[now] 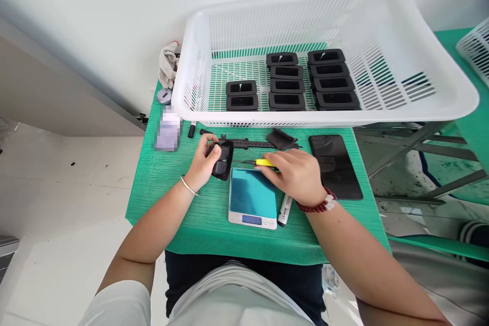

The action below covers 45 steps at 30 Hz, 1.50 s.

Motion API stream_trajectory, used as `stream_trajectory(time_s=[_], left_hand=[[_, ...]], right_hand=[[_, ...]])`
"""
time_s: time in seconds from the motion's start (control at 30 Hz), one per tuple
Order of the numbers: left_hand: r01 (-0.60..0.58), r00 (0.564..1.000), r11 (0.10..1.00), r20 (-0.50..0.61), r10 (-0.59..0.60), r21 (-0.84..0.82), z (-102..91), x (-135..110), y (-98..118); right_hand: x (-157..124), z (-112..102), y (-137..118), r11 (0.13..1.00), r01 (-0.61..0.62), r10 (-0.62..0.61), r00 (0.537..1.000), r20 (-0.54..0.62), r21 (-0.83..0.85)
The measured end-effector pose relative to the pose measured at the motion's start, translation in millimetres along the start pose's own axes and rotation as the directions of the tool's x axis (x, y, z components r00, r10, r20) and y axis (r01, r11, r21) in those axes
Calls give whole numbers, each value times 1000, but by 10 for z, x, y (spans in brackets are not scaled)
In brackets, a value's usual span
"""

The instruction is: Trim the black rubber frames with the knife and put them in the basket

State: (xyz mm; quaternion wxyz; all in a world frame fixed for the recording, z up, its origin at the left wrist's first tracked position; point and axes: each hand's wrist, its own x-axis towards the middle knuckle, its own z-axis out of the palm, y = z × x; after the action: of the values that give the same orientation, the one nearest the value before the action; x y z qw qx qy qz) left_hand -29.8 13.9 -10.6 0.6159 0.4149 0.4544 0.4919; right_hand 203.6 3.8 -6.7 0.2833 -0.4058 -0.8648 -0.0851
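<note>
so the left hand (204, 164)'s pinching a black part (223, 153), long axis roughly 12-to-6, up at the scale (252, 193)'s 11 o'clock. right hand (298, 175)'s wrapped round a yellow cutter (263, 162), blade aimed 9 o'clock, tip just short of the part.

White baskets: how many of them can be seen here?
2: the large basket with black parts inside, upper middle; and a second basket, upper right edge, partly outside the picture.

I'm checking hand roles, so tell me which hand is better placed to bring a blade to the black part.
Probably the right hand: it grips the yellow-handled knife, blade pointing toward the black part, which the left hand holds.
</note>
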Motion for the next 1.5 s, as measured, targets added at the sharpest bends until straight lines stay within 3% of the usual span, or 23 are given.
stream_trajectory(time_s=[0.13, 0.33, 0.5, 0.6, 0.77, 0.83, 1.0, 1.27, 1.5], left_hand=[[25, 999, 999, 39, -25, 20, -7, -24, -14], [-3, 1000, 1000, -4, 3, 6, -17, -23, 18], [18, 992, 998, 120, -25, 66, -37, -53, 11], [28, 992, 998, 119, -35, 61, -32, -58, 15], [36, 999, 999, 15, -36, 3, -9, -47, 56], [52, 998, 999, 44, -51, -5, -10, -50, 61], [85, 978, 996, 191, -88, 21, -28, -70, 49], [95, 989, 995, 112, -93, -12, 5, -60, 98], [132, 983, 990, 134, -124, -48, 7, -64, 108]], right_hand=[[-13, -12, 44, 990, -108, 99, 990, -96, -90], [3, -19, -71, 986, 161, -161, 987, 7, 45], [-10, -19, 15, 992, -63, 51, 992, -111, -107], [-18, -42, 50, 993, -62, 43, 985, -170, -104], [-1, -44, -40, 989, 141, -140, 990, -14, 46], [5, -36, -59, 989, 136, -136, 991, -1, 60], [6, -51, -8, 1000, -4, 2, 994, -110, -22], [-11, -36, -20, 994, 63, -57, 996, -70, 89], [-10, -5, -81, 984, 119, -122, 992, 12, 131]])
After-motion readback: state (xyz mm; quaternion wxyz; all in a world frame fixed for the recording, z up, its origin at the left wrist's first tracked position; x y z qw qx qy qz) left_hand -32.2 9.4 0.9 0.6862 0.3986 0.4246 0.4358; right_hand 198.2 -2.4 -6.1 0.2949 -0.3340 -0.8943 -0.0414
